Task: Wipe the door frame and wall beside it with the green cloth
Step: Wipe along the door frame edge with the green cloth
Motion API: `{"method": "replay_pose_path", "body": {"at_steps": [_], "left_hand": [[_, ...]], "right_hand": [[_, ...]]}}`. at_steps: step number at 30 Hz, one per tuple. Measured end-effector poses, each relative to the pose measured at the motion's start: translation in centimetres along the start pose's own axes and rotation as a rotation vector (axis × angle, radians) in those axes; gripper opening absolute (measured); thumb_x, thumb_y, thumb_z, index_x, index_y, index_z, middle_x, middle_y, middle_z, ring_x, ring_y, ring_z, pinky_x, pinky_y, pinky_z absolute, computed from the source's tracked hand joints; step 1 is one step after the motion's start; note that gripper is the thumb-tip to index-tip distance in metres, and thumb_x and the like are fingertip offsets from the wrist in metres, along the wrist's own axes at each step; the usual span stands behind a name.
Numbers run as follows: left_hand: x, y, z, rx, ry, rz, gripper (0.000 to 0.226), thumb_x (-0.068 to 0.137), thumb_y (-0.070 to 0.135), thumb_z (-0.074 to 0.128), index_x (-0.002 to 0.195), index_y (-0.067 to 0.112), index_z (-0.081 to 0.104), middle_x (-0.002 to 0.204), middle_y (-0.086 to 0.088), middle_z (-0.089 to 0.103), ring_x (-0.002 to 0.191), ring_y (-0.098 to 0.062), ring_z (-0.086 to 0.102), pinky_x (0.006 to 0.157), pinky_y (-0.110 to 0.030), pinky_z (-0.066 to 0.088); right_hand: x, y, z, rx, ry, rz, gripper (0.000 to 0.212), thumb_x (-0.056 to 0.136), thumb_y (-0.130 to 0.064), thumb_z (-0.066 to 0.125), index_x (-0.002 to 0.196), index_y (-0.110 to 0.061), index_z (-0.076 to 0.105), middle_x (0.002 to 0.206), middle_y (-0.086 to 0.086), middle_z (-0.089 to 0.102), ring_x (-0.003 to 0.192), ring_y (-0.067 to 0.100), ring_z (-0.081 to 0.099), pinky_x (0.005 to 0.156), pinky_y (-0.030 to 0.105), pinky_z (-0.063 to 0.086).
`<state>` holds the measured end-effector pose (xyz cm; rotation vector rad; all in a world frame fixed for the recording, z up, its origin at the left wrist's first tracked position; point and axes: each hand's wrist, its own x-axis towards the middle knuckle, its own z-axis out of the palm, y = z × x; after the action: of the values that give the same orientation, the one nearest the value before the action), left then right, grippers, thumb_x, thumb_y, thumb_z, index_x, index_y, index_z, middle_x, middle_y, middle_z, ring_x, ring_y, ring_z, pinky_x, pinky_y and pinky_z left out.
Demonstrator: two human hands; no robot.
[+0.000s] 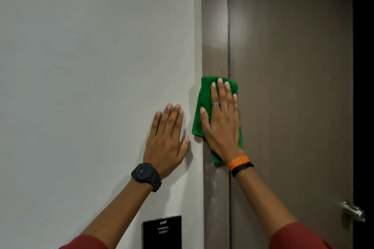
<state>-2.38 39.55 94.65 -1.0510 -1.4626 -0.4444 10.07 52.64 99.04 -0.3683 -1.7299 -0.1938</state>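
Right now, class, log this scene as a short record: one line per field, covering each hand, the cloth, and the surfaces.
left hand: flat on the wall, empty, black watch on wrist
right hand: pressed flat on the green cloth
green cloth: folded, over the door frame
door: brown, metal handle at lower right
black panel: on wall, below left hand

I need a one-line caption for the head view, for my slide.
Right hand presses green cloth flat on door frame; left hand rests on wall.
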Motion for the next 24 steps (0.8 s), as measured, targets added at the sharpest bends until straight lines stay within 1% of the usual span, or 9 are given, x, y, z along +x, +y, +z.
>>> {"method": "replay_pose_path", "body": {"at_steps": [3, 6, 9, 11, 13, 16, 20, 22, 24], "left_hand": [[-0.6, 0.3, 0.5, 0.013, -0.011, -0.004, 0.073, 0.099, 0.037, 0.043, 0.159, 0.0, 0.023, 0.167, -0.018, 0.021, 0.157, -0.031, 0.013, 0.126, -0.054, 0.019], [-2.2, 0.7, 0.8, 0.005, -0.033, 0.008, 0.075, 0.099, 0.038, 0.043, 0.16, 0.0, 0.019, 0.169, -0.016, 0.015, 0.158, -0.03, 0.009, 0.127, -0.053, 0.015], [-3.5, 0.9, 1.0, 0.015, -0.056, 0.026, 0.078, 0.098, 0.037, 0.044, 0.16, 0.001, 0.015, 0.17, -0.014, 0.011, 0.158, -0.03, 0.007, 0.128, -0.051, 0.012], [-3.7, 1.0, 1.0, 0.014, -0.053, 0.027, 0.078, 0.098, 0.037, 0.044, 0.16, 0.001, 0.015, 0.17, -0.014, 0.011, 0.158, -0.03, 0.007, 0.128, -0.051, 0.011], [-3.5, 1.2, 0.9, 0.001, -0.046, 0.019, 0.076, 0.098, 0.035, 0.044, 0.16, 0.0, 0.016, 0.17, -0.015, 0.012, 0.158, -0.03, 0.008, 0.128, -0.051, 0.011], [-3.4, 1.5, 1.1, 0.013, -0.036, 0.016, 0.073, 0.1, 0.034, 0.042, 0.159, -0.001, 0.018, 0.169, -0.016, 0.015, 0.158, -0.031, 0.009, 0.128, -0.052, 0.011], [-4.5, 2.2, 1.3, 0.004, -0.075, 0.017, 0.079, 0.097, 0.037, 0.045, 0.16, 0.0, 0.015, 0.17, -0.015, 0.013, 0.158, -0.03, 0.007, 0.128, -0.051, 0.009], [-5.1, 2.5, 1.5, 0.019, -0.083, 0.015, 0.08, 0.096, 0.035, 0.045, 0.16, 0.0, 0.014, 0.17, -0.015, 0.012, 0.158, -0.03, 0.007, 0.128, -0.05, 0.007], [-5.9, 2.9, 1.6, 0.038, -0.091, 0.032, 0.078, 0.097, 0.033, 0.044, 0.16, 0.0, 0.013, 0.17, -0.016, 0.011, 0.158, -0.031, 0.006, 0.128, -0.051, 0.006]], "right_hand": [[-0.6, 0.0, 0.3, -0.007, 0.007, 0.001, 0.069, 0.106, -0.041, 0.028, 0.165, -0.009, 0.01, 0.175, 0.01, 0.007, 0.162, 0.023, 0.002, 0.133, 0.049, 0.007], [-6.0, 0.2, 0.9, -0.01, -0.025, 0.005, 0.07, 0.107, -0.041, 0.03, 0.165, -0.01, 0.007, 0.175, 0.009, 0.002, 0.162, 0.022, -0.001, 0.133, 0.049, 0.007], [-10.2, 0.4, 1.1, -0.016, -0.081, 0.012, 0.07, 0.106, -0.04, 0.031, 0.165, -0.01, 0.008, 0.175, 0.009, 0.002, 0.162, 0.023, 0.0, 0.132, 0.051, 0.01], [-9.2, 0.5, 0.8, -0.027, -0.102, 0.01, 0.07, 0.106, -0.041, 0.028, 0.165, -0.01, 0.006, 0.175, 0.01, 0.002, 0.162, 0.023, -0.001, 0.132, 0.052, 0.01], [-6.6, 0.3, 0.5, -0.029, -0.085, 0.005, 0.069, 0.107, -0.041, 0.026, 0.165, -0.009, 0.007, 0.175, 0.011, 0.002, 0.162, 0.023, -0.001, 0.133, 0.05, 0.007], [-4.8, 0.2, 0.6, -0.014, -0.04, 0.002, 0.069, 0.107, -0.038, 0.031, 0.165, -0.009, 0.008, 0.175, 0.01, 0.004, 0.162, 0.023, -0.001, 0.133, 0.048, 0.005], [-10.8, 0.6, 1.8, -0.019, -0.051, 0.003, 0.074, 0.107, -0.039, 0.038, 0.166, -0.011, 0.003, 0.175, 0.009, -0.001, 0.162, 0.025, -0.001, 0.132, 0.049, 0.007], [-14.5, 0.9, 2.3, -0.011, -0.064, 0.005, 0.076, 0.106, -0.038, 0.041, 0.165, -0.011, 0.002, 0.175, 0.011, 0.0, 0.162, 0.027, 0.001, 0.131, 0.053, 0.012], [-15.2, 0.9, 2.5, -0.012, -0.059, 0.006, 0.074, 0.106, -0.037, 0.041, 0.165, -0.011, 0.003, 0.174, 0.014, 0.004, 0.162, 0.029, 0.003, 0.13, 0.056, 0.015]]}}
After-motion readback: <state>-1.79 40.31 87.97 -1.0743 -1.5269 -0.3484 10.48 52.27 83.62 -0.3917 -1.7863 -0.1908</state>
